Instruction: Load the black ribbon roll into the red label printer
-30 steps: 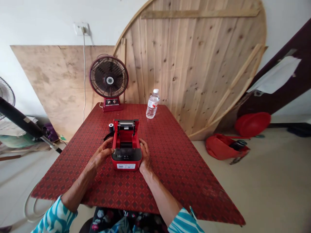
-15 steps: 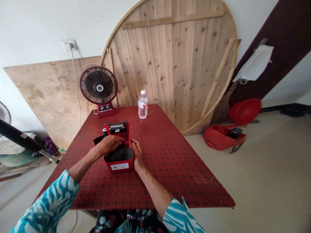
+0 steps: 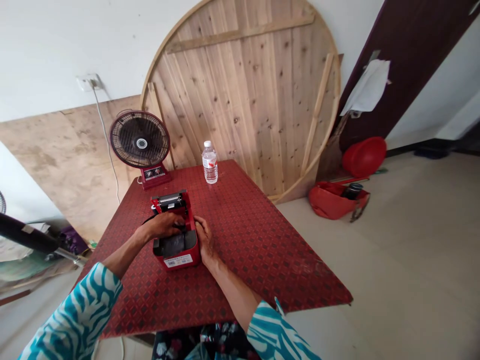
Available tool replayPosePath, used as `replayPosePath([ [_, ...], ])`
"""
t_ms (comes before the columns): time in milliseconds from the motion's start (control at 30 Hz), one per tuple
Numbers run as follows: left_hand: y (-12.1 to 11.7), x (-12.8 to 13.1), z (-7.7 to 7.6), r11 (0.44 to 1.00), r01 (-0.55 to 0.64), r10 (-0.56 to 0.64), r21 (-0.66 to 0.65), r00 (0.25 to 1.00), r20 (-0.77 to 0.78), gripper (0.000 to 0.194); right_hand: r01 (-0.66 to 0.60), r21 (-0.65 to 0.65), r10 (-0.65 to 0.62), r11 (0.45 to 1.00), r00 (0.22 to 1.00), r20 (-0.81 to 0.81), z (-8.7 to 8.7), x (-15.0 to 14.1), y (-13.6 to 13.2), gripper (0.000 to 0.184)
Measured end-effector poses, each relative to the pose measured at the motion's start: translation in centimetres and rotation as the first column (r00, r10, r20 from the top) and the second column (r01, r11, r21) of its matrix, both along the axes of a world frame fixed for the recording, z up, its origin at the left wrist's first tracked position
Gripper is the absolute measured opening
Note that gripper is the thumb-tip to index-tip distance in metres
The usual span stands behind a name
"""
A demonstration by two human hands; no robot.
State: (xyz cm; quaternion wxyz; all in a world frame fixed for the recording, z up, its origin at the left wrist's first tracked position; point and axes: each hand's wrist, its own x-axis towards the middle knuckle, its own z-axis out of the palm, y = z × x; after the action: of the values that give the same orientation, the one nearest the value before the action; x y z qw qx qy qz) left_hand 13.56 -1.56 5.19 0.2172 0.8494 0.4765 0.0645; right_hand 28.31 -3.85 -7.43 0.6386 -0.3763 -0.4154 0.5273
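A red and black machine that looks like a small label printer (image 3: 174, 262) stands on the table with its lid raised, a roller showing in the lid. My left hand (image 3: 165, 225) reaches into its body from the left, fingers bent downward; their tips and anything between them are hidden. A dark, shiny strip (image 3: 174, 244) lies over the machine's front edge, just below that hand. My right hand (image 3: 204, 239) presses along the machine's right side, fingers curled against the red wall.
The table (image 3: 262, 260) has a red patterned cover. Beyond the machine stand a red fan (image 3: 141, 142) and a water bottle (image 3: 210, 164). A round wooden board (image 3: 240, 100) leans on the wall behind. On the floor at right lie a red bag (image 3: 330, 202) and a red basin (image 3: 364, 156).
My view has turned slightly to the right. My left hand has shifted a little inside the machine, and the dark strip now shows over its front edge. My right hand keeps its place.
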Motion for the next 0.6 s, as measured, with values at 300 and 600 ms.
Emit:
replayPosePath([
  [300,-5.7,-7.2,4.0,0.916,-0.390,0.364,-0.100,0.697,0.617,0.058,-0.024,-0.028,0.021,0.999,0.997,-0.080,-0.1,0.2,0.0,0.034],
  [600,-2.5,-13.7,-1.1,0.739,-0.604,0.583,-0.299,0.352,0.732,0.055,-0.015,-0.083,0.008,0.996,0.997,-0.081,-0.3,0.4,0.3,0.036],
])
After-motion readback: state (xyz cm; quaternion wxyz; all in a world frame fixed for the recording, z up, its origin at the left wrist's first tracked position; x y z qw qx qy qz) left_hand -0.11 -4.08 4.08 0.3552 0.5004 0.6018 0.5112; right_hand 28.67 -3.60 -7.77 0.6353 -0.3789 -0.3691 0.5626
